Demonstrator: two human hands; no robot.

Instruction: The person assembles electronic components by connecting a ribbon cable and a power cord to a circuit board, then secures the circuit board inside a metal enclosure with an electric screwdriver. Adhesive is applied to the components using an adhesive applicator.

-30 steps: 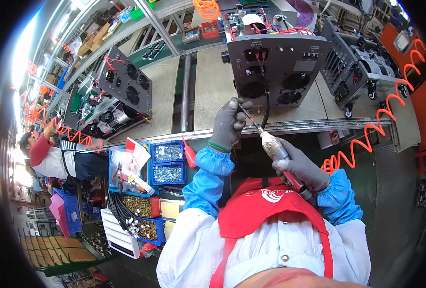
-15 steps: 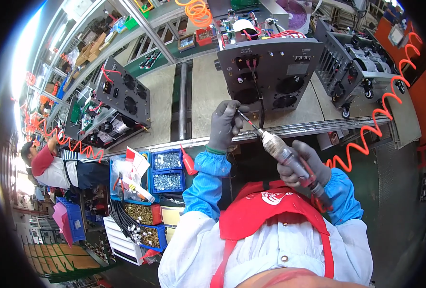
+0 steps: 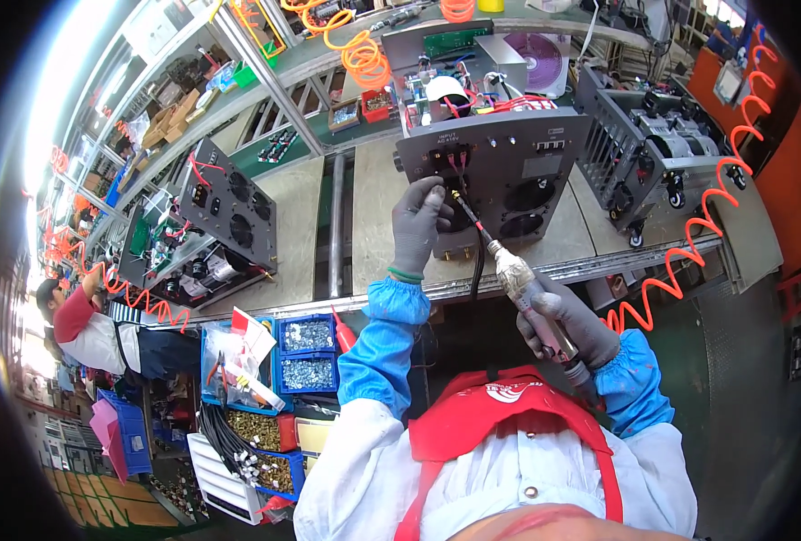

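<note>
My right hand [image 3: 574,317] is wrapped round a power screwdriver [image 3: 534,302] with a pale, taped-looking nose. Its long bit points up and left at the dark grey back panel [image 3: 545,144] of an upright machine cabinet. A small brass-coloured piece [image 3: 455,195] sits at the bit's tip, close in front of the panel. Beside that tip is my gloved left hand [image 3: 418,225], fingers curled together; whatever they may hold is hidden. A black cable [image 3: 478,275] hangs from the panel behind the bit. Round fan openings [image 3: 529,196] show lower on the panel.
Left on the bench stands a similar cabinet [image 3: 238,203]; at right, an open machine on castors [image 3: 676,135]. An orange coiled hose [image 3: 712,212] hangs at right. Blue bins of small metal parts [image 3: 308,372] and a red bottle [image 3: 344,335] lie left. Another person [image 3: 103,334] works far left.
My left fingers have come off the bit and now sit beside its tip. The screwdriver has moved up and left, bringing its tip to the panel. The view has shifted slightly.
</note>
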